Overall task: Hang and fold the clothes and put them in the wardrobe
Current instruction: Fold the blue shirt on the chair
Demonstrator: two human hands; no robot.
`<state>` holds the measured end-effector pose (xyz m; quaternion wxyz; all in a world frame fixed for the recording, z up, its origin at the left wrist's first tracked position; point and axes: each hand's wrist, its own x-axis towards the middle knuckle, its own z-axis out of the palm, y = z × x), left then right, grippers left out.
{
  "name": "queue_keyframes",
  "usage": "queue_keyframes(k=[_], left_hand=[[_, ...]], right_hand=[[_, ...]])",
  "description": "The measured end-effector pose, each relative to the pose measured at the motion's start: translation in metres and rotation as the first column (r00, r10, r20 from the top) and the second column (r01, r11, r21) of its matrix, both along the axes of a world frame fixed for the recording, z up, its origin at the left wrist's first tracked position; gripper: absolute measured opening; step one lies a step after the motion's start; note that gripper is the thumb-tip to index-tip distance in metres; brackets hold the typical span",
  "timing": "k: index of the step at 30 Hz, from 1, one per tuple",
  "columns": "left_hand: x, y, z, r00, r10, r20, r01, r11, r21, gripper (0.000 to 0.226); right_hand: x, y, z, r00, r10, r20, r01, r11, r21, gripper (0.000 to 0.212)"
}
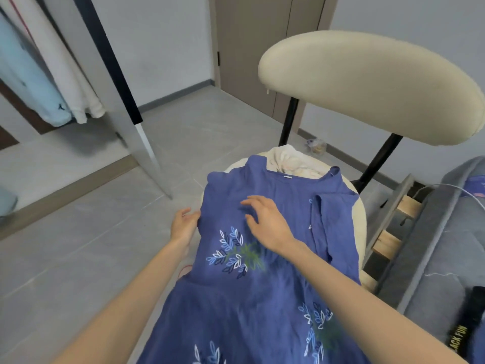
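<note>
Tiles [78, 258] of pale grey stone cover the floor of a room with plain grey walls [162, 35] and a closed grey-brown door [257, 48] at the back. A chair stands in the middle, with a round cream seat [361, 219], a padded cream oval backrest [367, 88] and thin black metal legs [288, 122].

A blue sleeveless dress embroidered with white and blue leaves [249, 298] lies spread front-up across the seat. Its neckline points toward the backrest and its skirt runs down toward the camera, off the seat's near edge. A crumpled cream cloth [288, 161] lies on the seat under the dress and shows just past the neckline.

The left hand [183, 227] is at the dress's left side edge, its fingers loosely bent and touching the fabric; whether they pinch it cannot be told. The right hand [267, 227] is over the chest of the dress with fingers spread and straight, gripping nothing.

At the upper left, a light-blue garment and a white garment [39, 82] hang beside a slanting black post [115, 74]. To the right of the chair sits a grey upholstered bed [446, 245] with bare wooden slats [385, 243] showing along its side, and a black item with yellow lettering [467, 319] lies on it.
</note>
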<state>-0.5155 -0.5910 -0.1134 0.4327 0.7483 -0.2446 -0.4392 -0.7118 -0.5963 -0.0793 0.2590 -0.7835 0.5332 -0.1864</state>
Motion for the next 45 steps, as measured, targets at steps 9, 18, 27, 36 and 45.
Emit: queue_keyframes(k=[9, 18, 27, 36, 45], left_hand=[[0.007, -0.027, -0.033, 0.982, -0.036, -0.188, 0.058, 0.992, 0.111, 0.027], [0.034, -0.022, -0.033, 0.983, 0.103, -0.151, -0.117, 0.989, -0.091, 0.024], [0.049, -0.013, -0.005, 0.891, 0.203, -0.405, -0.243, 0.969, -0.048, 0.026], [0.034, -0.013, 0.001, 0.814, -0.066, -0.577, 0.201, 0.964, 0.173, 0.023], [0.066, -0.018, 0.006, 0.864, 0.136, -0.485, -0.217, 0.969, -0.115, 0.019]], right_hand=[[0.022, -0.035, -0.025, 0.985, 0.042, -0.165, -0.045, 0.999, -0.013, 0.044], [0.018, -0.034, -0.026, 0.999, 0.009, -0.043, -0.006, 0.998, 0.066, 0.042], [0.017, -0.030, -0.026, 0.995, 0.014, -0.100, -0.009, 0.999, 0.052, 0.042], [0.018, -0.035, -0.024, 0.998, 0.003, -0.065, 0.004, 0.994, 0.109, 0.041], [0.021, -0.036, -0.025, 0.998, -0.018, -0.060, 0.025, 0.992, 0.124, 0.041]])
